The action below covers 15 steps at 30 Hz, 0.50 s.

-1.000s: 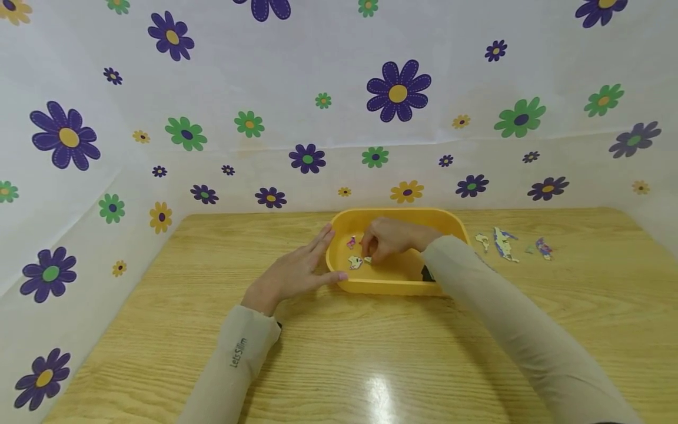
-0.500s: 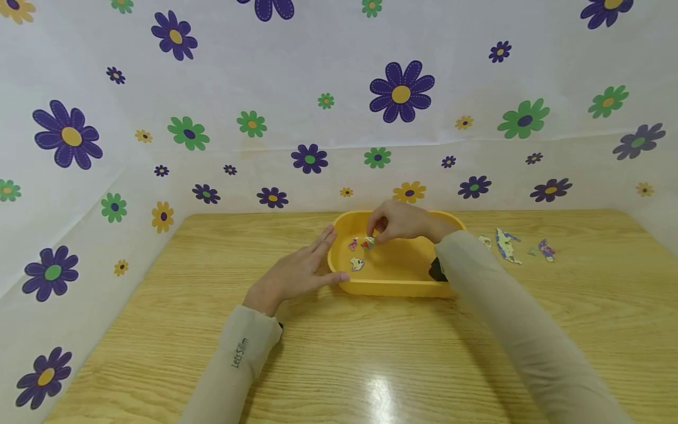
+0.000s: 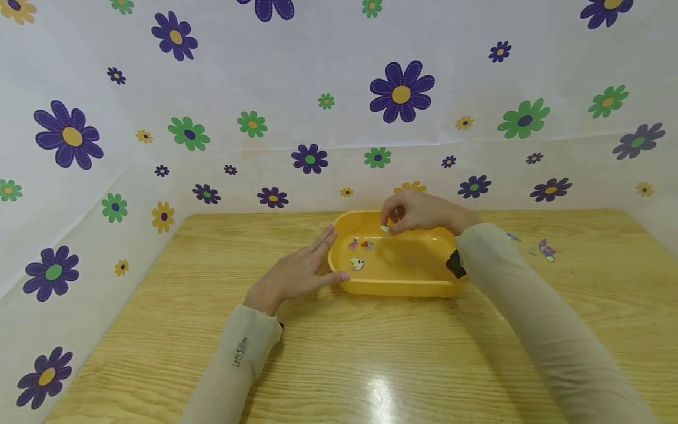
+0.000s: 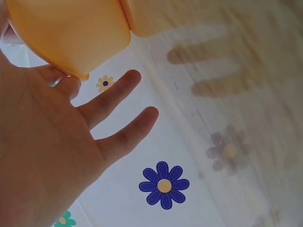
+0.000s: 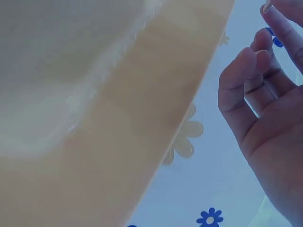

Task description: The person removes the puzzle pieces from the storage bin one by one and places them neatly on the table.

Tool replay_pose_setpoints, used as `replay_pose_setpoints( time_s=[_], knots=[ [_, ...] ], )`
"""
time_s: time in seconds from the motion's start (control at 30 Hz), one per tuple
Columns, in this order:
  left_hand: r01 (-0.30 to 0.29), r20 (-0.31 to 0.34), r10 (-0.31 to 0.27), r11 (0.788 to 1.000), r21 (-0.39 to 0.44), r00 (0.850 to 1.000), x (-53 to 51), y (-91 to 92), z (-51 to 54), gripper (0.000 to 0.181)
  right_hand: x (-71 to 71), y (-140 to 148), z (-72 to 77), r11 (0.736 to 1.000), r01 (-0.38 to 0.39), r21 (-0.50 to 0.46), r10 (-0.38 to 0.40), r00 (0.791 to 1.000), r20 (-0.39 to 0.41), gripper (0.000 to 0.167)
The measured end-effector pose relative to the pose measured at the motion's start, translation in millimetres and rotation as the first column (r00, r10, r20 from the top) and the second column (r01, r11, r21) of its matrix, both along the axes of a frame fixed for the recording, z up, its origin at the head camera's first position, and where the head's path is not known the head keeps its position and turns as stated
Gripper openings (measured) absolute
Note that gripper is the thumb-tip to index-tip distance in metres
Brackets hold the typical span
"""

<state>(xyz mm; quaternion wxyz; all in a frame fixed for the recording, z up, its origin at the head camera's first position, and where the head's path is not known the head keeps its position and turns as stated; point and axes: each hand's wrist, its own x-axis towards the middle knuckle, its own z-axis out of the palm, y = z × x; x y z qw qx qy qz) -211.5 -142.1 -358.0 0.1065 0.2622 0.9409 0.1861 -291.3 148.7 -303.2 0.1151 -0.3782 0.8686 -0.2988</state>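
A yellow oval-cornered plastic basin (image 3: 402,288) stands on the wooden table. My left hand (image 3: 296,274) holds its left end, thumb at the front rim and fingertips at the back-left rim. In the left wrist view, the left hand (image 4: 52,127) has some fingers bent at the rim and two stretched out below. My right hand (image 3: 418,211) is over the basin's back part, thumb and forefinger pinching a small pale flat cutout (image 3: 385,229). Inside the basin lie a white cutout (image 3: 357,264), a pink cutout (image 3: 353,244) and a red-green cutout (image 3: 367,245).
On the wooden table (image 3: 328,353) right of the basin lies a purple-pink cutout (image 3: 546,250) beside a small greenish one (image 3: 532,251). My right sleeve (image 3: 535,306) hides other pieces there. A flower-patterned white cloth (image 3: 275,88) rises behind the table.
My right hand has lifted a pale cutout from the basin's floor and moved up and right, exposing the red-green cutout. My left hand keeps its place on the basin.
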Motion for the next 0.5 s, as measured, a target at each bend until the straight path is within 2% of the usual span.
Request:
replay_pose_setpoints(
  time_s=[0.5],
  knots=[
    [0.010, -0.020, -0.010, 1.000, -0.002, 1.000, 2.1, -0.2, 1.1, 0.098, 5.1, 17.1, 12.7, 0.997, 0.054, 0.057, -0.055, 0.998, 0.016, 0.012]
  ],
)
